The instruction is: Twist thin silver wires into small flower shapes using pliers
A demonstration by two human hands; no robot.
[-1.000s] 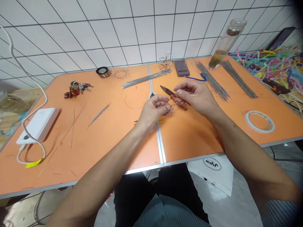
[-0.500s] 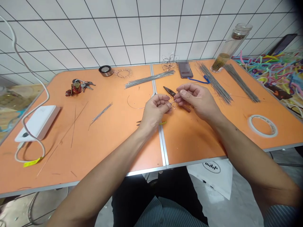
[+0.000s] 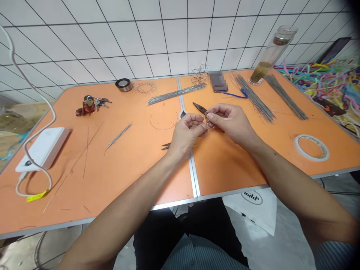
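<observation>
Near the seam of the orange table, a small looped piece of thin wire [image 3: 210,124] is pinched between both hands. My left hand [image 3: 188,132] grips its left side with closed fingertips. Thumb and fingers of my right hand [image 3: 228,119] close on its right side. Dark-jawed pliers [image 3: 199,108] lie behind and partly under my right hand. Pointed tips of another tool [image 3: 165,146] show beside my left wrist, the rest mostly covered. A curved wire [image 3: 160,128] lies left of my left hand.
Wire bundles [image 3: 176,94] [image 3: 255,98] [image 3: 287,97] lie at the back. Around them are a phone [image 3: 218,82], a glass bottle [image 3: 266,67] and black tape [image 3: 124,85]. Keys [image 3: 97,103], a white power bank [image 3: 43,148] and a thin bundle [image 3: 119,135] are left; white tape [image 3: 297,148] is right.
The fingertips of both hands are closer together, and my right hand has shifted slightly left and turned. The wire's loop now shows below the right fingertips. The view has shifted slightly.
</observation>
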